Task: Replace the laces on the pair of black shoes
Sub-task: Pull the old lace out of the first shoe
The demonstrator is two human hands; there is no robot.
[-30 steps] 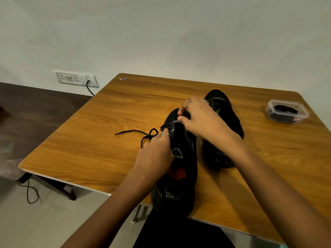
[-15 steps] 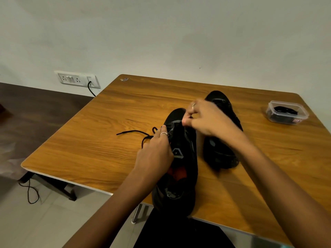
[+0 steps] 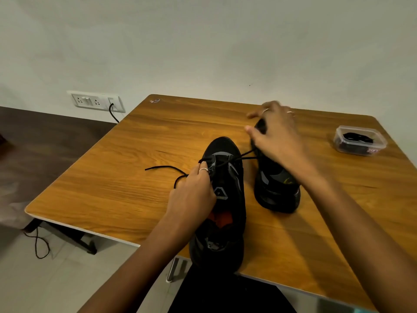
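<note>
Left hand [image 3: 191, 190] gripping near shoe [image 3: 223, 199] beside the lace [image 3: 167, 169]; right hand [image 3: 277, 136] pinching lace end taut over far shoe [image 3: 276, 188].

Wooden table [image 3: 140, 168] by a pale wall [image 3: 203, 41], socket panel [image 3: 96, 101].

A: Where's each grip?
B: Left hand [image 3: 191, 190] on the near shoe [image 3: 222, 199], on the desk [image 3: 135, 177]. Lace [image 3: 239, 157] runs from there rightward to the right hand [image 3: 278, 137].
A: Second shoe [image 3: 276, 188]?
B: Under the right grip. Loose lace end [image 3: 164, 167] left of the left grip; container [image 3: 360, 141] right of the right one.
</note>
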